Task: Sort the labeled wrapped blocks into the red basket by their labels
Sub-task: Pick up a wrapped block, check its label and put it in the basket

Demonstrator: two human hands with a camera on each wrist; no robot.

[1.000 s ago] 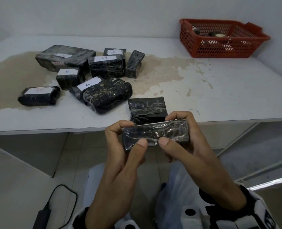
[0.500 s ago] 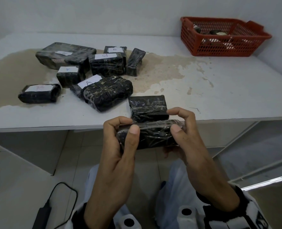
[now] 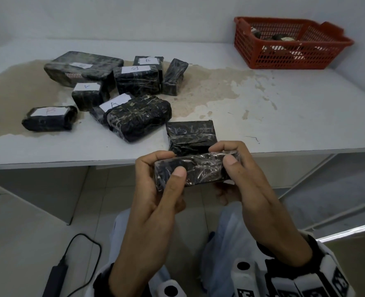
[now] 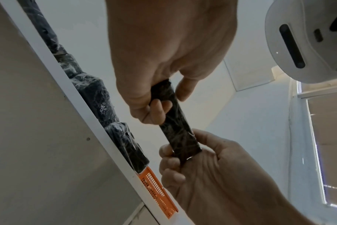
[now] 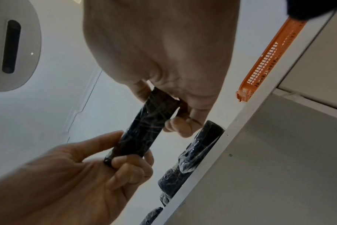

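Observation:
Both hands hold one black plastic-wrapped block [image 3: 201,170] in front of the table's near edge, just below table height. My left hand [image 3: 173,163] pinches its left end with thumb on the near face; my right hand [image 3: 223,155] pinches its right end. No label shows on the faces turned to me. From the wrists, the left hand [image 4: 160,99] and right hand [image 5: 167,109] grip opposite ends of the block [image 4: 177,129]. The red basket [image 3: 284,58] stands at the table's far right corner with a few wrapped blocks inside.
Another unlabelled-side block [image 3: 190,133] lies at the front edge just behind my hands. Several wrapped blocks with white A and B labels [image 3: 113,103] cluster on the stained left half of the white table [image 3: 284,116]. A cable and adapter [image 3: 55,277] lie on the floor.
The block has been rolled between the fingers, showing a different face. The thumbs shifted along it; both hands stayed at the table's front edge.

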